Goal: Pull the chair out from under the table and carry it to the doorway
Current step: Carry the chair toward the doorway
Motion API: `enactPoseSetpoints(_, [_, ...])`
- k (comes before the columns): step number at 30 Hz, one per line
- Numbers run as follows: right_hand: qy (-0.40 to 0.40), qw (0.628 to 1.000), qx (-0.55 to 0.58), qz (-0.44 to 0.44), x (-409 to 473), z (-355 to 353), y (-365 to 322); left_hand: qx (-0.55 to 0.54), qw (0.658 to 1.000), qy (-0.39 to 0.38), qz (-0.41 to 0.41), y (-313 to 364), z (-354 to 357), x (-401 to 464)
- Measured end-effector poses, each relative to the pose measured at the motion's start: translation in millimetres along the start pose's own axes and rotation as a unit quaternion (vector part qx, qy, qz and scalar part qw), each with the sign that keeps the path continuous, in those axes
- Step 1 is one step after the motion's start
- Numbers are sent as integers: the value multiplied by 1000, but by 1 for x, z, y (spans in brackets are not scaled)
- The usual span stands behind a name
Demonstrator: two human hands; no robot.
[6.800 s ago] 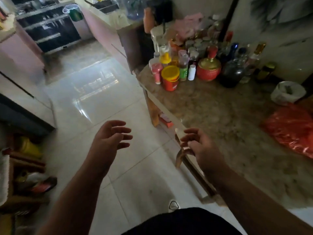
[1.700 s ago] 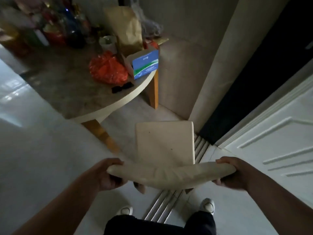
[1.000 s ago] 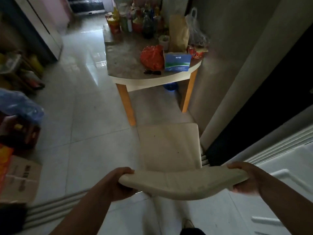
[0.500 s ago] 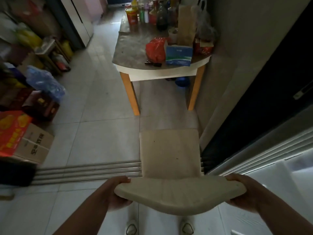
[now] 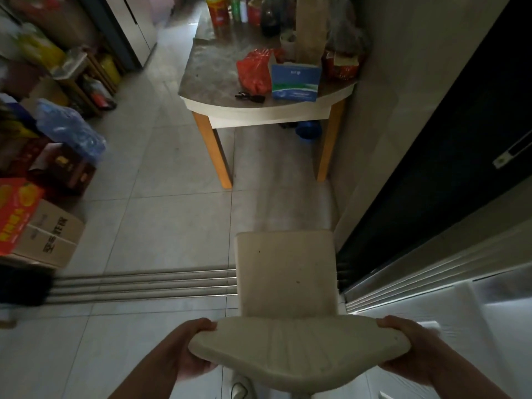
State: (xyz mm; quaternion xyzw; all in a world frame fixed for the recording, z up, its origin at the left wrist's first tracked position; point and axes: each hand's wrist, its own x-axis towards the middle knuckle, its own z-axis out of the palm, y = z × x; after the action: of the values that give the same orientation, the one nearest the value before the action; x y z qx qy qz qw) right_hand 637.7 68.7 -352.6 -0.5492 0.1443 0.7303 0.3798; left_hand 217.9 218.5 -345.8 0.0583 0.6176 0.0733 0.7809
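Both hands' fingers grasp the chair backrest over the tiled floor's door track.

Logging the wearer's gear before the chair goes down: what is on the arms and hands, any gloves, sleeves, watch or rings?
Nothing that shows. The left hand and right hand are bare, with no gloves. Both forearms are uncovered as far as the frame's bottom edge, no sleeve cuffs in view. No watch, band or ring is visible, though the light is dim.

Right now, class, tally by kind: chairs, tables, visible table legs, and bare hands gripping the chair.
Cream padded chair: 1
Grey stone-topped table: 1
Orange wooden table legs: 2
Bare hands, left hand and right hand: 2
Total: 6
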Motion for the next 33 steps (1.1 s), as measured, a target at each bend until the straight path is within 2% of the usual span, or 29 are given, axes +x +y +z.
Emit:
enactPoseSetpoints(19, [-9,999,-48,-8,29,-29,19,16,1000,8,2,-19,-13,13])
enactPoseSetpoints(27, [11,998,-66,-23,30,-42,45,14,1000,13,10,-45,-24,19])
enactPoseSetpoints(33, [-12,999,-45,15,32,-54,70,26,999,35,6,-71,-32,22])
